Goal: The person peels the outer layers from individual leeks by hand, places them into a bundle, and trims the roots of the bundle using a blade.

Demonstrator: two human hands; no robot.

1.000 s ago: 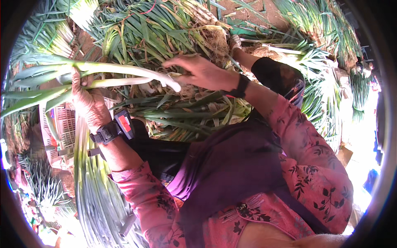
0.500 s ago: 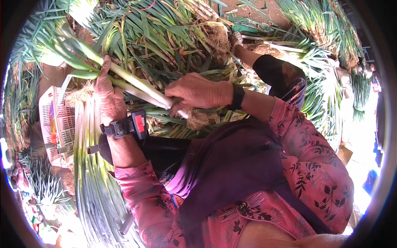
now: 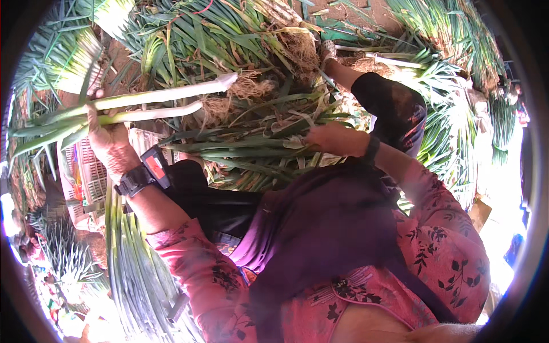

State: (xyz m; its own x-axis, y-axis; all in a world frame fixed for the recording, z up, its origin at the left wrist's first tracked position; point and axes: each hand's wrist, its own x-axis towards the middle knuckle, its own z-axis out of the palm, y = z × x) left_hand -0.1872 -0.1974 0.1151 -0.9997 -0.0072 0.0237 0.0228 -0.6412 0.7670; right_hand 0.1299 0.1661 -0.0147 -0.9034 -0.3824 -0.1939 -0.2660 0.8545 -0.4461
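Heaps of green onions (image 3: 229, 34) fill nearly the whole view, their long green leaves fanning out along the top, the right side and the lower left, with tangled pale roots showing near the top centre. Below the heap, in the middle, lie loose trimmed leaves and husks (image 3: 257, 154), a flatter mess of green and dry yellow strips. At the left edge a pale plastic crate (image 3: 86, 171) with a slotted wall stands partly behind the left forearm.

Two long green onion stalks (image 3: 166, 103) are lifted clear of the heap, lying almost level across the upper left: white shanks point to the right, with a rooty tuft at the end of the lower one, and green tops run off to the left. The left hand (image 3: 108, 140) has its grip wrapped around these stalks where white turns to green, fingers pressed together about them. A black wristband with a small red-faced device (image 3: 150, 168) sits on that wrist.

The right hand (image 3: 334, 138) rests down among the loose trimmed leaves, near the centre, well apart from the lifted stalks; its fingers are buried in the greenery, so I cannot tell whether its grip is spread or pinching anything. A dark band circles its wrist.
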